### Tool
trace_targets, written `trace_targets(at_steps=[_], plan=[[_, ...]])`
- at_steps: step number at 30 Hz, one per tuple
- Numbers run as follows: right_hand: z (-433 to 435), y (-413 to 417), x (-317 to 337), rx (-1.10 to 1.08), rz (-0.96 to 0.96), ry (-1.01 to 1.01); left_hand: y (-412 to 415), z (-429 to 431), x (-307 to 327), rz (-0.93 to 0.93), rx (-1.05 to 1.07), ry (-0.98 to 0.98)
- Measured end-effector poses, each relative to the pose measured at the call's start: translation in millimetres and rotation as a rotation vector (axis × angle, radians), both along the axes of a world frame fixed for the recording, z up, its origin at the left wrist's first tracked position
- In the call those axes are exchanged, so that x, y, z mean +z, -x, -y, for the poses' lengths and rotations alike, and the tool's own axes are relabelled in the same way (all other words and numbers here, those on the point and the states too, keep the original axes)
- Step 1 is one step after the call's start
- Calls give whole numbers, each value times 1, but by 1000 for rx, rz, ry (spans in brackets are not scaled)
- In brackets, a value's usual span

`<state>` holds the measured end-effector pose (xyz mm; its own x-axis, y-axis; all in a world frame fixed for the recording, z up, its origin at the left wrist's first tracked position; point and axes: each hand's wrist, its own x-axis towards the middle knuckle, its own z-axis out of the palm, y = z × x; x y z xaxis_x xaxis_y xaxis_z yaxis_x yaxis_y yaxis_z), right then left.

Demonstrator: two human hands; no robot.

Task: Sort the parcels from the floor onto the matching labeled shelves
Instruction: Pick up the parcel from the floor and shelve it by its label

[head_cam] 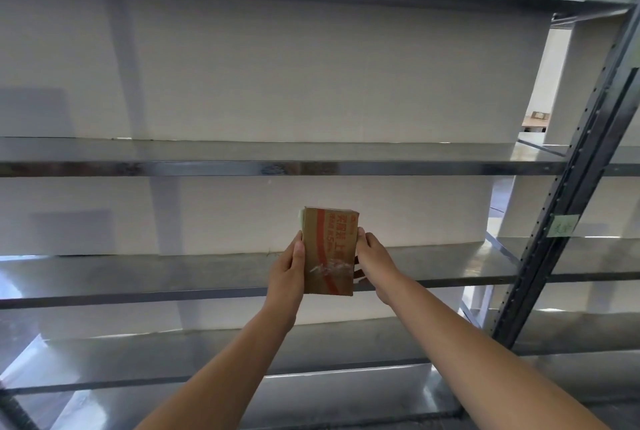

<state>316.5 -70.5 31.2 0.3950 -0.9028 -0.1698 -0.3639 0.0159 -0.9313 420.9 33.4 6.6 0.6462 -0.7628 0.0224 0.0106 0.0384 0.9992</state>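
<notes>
Both hands' fingers clamp parcel sides, above shelf.

— Any print between the hands?
— Red Chinese characters on the parcel, too blurred to read.
— And right of the hands?
— A pale green label on the upright post; its handwriting is illegible.

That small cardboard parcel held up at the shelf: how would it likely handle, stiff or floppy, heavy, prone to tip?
The cardboard parcel probably stays stiff: its edges look straight between the left hand and right hand. It seems light, held by side pressure alone. Stood on end on the shelf, it may tip, being tall and apparently thin.
</notes>
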Motion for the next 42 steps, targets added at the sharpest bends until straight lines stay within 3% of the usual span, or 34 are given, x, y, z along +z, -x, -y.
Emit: trace_targets(at_steps=[6,17,28,34,42], plan=[[1,1,6,38,32,-116,-13,0,-6,73,-6,-20],[8,9,5,52,169,-149,-24,-4,-7,116,-99,-24],[2,10,1,13,137,-123,-31,0,-22,-30,-15,51],[0,1,0,19,214,-171,-34,9,-19,-95,54,37],[1,5,2,-27,394,-247,-33,13,-15,-85,-4,73]])
